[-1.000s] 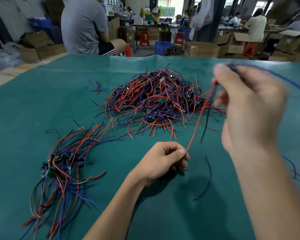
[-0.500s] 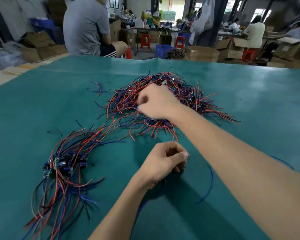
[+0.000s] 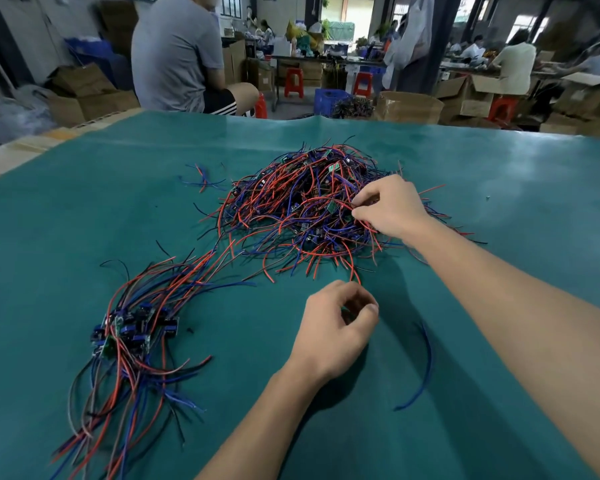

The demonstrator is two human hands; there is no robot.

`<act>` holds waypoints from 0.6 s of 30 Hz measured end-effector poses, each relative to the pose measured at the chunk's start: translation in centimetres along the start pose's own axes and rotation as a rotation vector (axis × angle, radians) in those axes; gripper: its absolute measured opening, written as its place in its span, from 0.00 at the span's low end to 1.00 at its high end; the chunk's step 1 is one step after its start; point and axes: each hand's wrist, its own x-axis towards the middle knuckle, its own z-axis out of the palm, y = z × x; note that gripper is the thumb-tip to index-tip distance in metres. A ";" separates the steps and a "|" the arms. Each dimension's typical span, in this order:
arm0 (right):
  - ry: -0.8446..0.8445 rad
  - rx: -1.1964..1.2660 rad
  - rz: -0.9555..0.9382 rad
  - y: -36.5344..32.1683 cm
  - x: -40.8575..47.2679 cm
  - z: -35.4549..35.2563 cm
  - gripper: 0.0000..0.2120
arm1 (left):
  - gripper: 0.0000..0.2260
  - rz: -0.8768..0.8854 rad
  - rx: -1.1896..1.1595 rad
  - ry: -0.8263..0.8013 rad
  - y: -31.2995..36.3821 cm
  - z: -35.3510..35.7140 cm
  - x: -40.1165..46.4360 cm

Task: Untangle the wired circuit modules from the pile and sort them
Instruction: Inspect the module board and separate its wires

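A tangled pile of red, blue and black wired circuit modules (image 3: 309, 202) lies mid-table on the green mat (image 3: 84, 220). My right hand (image 3: 392, 206) reaches into the pile's right side, its fingertips pinching a red wire beside a small green module (image 3: 333, 207). My left hand (image 3: 336, 323) rests on the mat in front of the pile with fingers curled. A red wire (image 3: 352, 268) runs from the pile into its grip; what else it encloses is hidden. A sorted bundle of modules (image 3: 132, 330) with wires laid roughly parallel lies at the left.
A loose blue wire (image 3: 425, 362) lies on the mat to the right of my left hand. A few stray wires (image 3: 201, 181) lie left of the pile. A person (image 3: 177, 53) sits beyond the table's far edge, among cardboard boxes (image 3: 409, 107) and stools.
My right hand came down from its raised position, dropped onto the pile, then shifted to the pile's right side and pinched a wire. My left hand stayed in place.
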 end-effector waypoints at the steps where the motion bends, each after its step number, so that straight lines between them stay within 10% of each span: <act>1: 0.033 0.040 -0.003 0.1 -0.1 -0.2 0.06 | 0.06 0.029 0.048 -0.006 -0.1 0.1 0.0; 18: 0.197 1.109 0.085 3.7 -12.0 -5.4 0.10 | 0.09 0.042 0.413 -0.034 -0.6 3.7 0.6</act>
